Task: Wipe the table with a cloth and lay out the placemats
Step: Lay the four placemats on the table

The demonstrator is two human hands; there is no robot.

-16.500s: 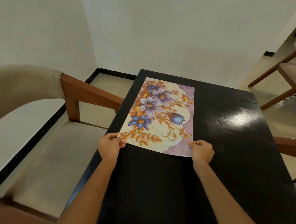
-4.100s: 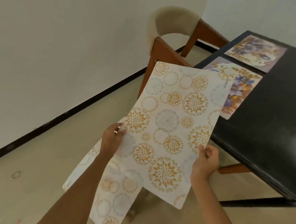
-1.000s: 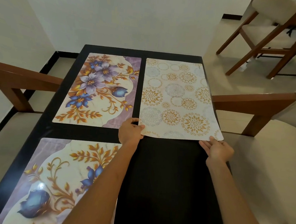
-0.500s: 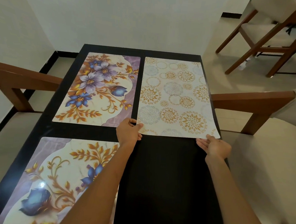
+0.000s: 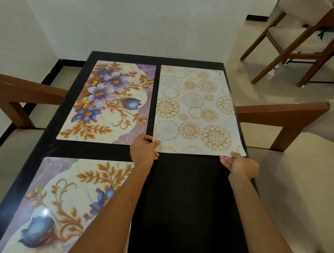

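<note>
Nudging medallion placemat (image 5: 197,108) leftward, both hands (image 5: 143,150) (image 5: 238,165)

Desk (image 5: 186,206): black, matt, with a fine wood-grain texture showing faintly. Near floral placemat (image 5: 58,197): smooth and glossy, a bright glare spot on its printed face (plastic or laminate by the look; could not tell which). Far floral placemat (image 5: 106,102): same smooth printed sheet, duller sheen. Medallion placemat (image 5: 197,110): thin, smooth, pale print, low sheen. Chairs (image 5: 281,118): brown wood frames with a satin finish, beige cloth seats. Floor (image 5: 243,68): pale, smooth, slightly reflective.
</note>
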